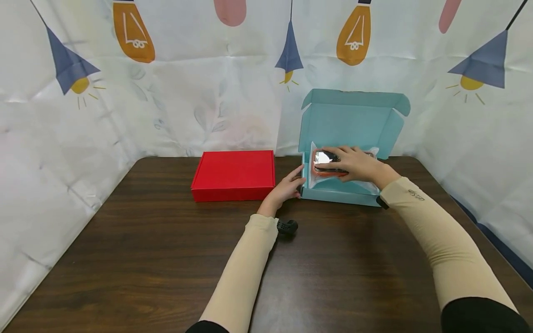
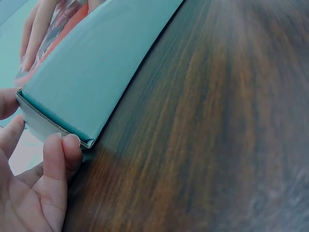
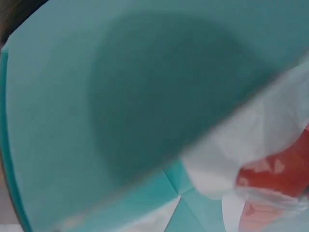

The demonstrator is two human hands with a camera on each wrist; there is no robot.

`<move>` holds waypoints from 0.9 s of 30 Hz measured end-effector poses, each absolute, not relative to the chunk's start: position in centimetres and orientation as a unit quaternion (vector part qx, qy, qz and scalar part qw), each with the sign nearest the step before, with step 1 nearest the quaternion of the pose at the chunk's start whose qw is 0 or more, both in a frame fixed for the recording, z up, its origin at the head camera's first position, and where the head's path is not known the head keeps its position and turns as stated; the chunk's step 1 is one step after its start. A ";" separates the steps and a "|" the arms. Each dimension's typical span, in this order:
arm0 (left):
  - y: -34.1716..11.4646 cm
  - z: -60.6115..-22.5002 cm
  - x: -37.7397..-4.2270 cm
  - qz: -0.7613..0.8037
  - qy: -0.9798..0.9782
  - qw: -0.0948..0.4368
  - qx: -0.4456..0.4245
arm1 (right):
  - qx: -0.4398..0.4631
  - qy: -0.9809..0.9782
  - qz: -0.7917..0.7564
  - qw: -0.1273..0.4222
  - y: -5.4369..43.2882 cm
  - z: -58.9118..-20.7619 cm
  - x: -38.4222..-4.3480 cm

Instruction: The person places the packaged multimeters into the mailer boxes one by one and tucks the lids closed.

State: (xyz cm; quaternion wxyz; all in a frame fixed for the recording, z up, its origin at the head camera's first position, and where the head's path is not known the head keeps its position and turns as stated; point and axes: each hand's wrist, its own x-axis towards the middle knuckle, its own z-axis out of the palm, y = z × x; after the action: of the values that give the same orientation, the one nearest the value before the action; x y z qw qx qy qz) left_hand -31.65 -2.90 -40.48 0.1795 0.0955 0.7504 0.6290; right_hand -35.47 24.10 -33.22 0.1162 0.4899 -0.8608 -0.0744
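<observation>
Nearest me on the brown wood-grain table (image 1: 175, 259), my left hand (image 1: 285, 189) rests against the left wall of the turquoise mailer box (image 1: 339, 197); its fingers are loosely spread, touching the cardboard near the front corner rather than wrapped round anything.

Just beyond the front wall, my right hand (image 1: 356, 164) holds the orange-and-black packaged item (image 1: 327, 158) from above, thumb side toward me and fingers across the top. The item lies directly under that grip, its exposed end pointing left, its long axis running roughly left to right along the box. My right hand is the nearer; the left wall stands between the item and my left hand. Clear plastic wrapping (image 3: 215, 162) surrounds the item inside the box; whether it clears the floor, I cannot tell.

Left of that is a closed red box (image 1: 235, 173). Farther back, the mailer's lid (image 1: 350, 122) stands upright before a lamp-printed backdrop (image 1: 250, 97).
</observation>
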 end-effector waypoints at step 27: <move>-2.7 -40.2 -31.2 0.626 0.753 0.178 0.103 | 0.484 -0.869 0.009 0.100 24.1 -36.6 -35.5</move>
State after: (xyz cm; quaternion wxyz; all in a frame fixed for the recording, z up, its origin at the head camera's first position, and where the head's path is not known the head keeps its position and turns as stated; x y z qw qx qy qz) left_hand -31.21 -2.71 -40.22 0.1780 0.1029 0.7526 0.6255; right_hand -35.53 24.14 -36.63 0.1002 0.4845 -0.8690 0.0090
